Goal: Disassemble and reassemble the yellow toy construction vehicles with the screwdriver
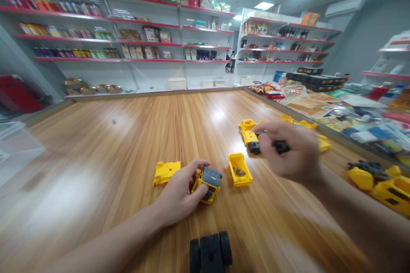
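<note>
From the head view, I have the left hand (182, 192) closed around a yellow toy truck cab (209, 181), thumb across its near side, low over the middle of the desk (134, 136). The right hand (293, 149) is blurred, but its fingers look clamped on a small black piece (281, 146), up toward the desk's right edge; I can't make out what that piece is. I judge the step as handling loose toy parts, one steadied while another is picked up. To my mind the next move calls for a firm left hold and a careful right hand, since a yellow vehicle frame (250, 136) lies just beside its fingertips.

Between the hands sits a yellow dump bed (242, 182) with small grey pieces inside, easily knocked. A flat yellow panel (166, 172) lies just left of the cab, and a black wheeled chassis (211, 251) is nearest me, cut off by the picture's bottom. My open room is toward the far edge and the far left corner, where only some tiny bits (114, 121) lie. Along the right edge, a yellow truck body (393, 192) crowds my forearm's path.
</note>
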A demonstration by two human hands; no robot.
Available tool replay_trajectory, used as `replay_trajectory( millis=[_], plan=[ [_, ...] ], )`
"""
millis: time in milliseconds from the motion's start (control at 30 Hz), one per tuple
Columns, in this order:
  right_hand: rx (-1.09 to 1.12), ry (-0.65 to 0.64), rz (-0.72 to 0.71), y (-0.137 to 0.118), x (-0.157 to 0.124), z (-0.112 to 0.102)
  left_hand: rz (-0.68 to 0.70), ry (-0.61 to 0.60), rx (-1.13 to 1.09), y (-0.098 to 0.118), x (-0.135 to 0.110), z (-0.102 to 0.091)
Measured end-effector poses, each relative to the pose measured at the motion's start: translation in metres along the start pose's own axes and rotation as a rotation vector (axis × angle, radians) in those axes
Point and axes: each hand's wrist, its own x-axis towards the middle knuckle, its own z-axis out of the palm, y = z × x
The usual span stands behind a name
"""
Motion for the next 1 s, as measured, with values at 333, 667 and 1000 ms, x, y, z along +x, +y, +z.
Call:
replay_trajectory(
  millis=[333,667,1000],
  plan=[
    [0.198,-0.515,0.026,-0.041,-0.024,0.036,0.076,-0.016,-0.155,0.001,-0.005,0.0],
    [0.125,-0.65,0.13,-0.042,-0.025,0.041,0.373,0.186,0.018,0.004,-0.01,-0.004],
    [0.077,-0.579,0.132,-0.039,-0.021,0.035,0.734,-0.625,0.213,0.046,-0.021,-0.005]
  ],
)
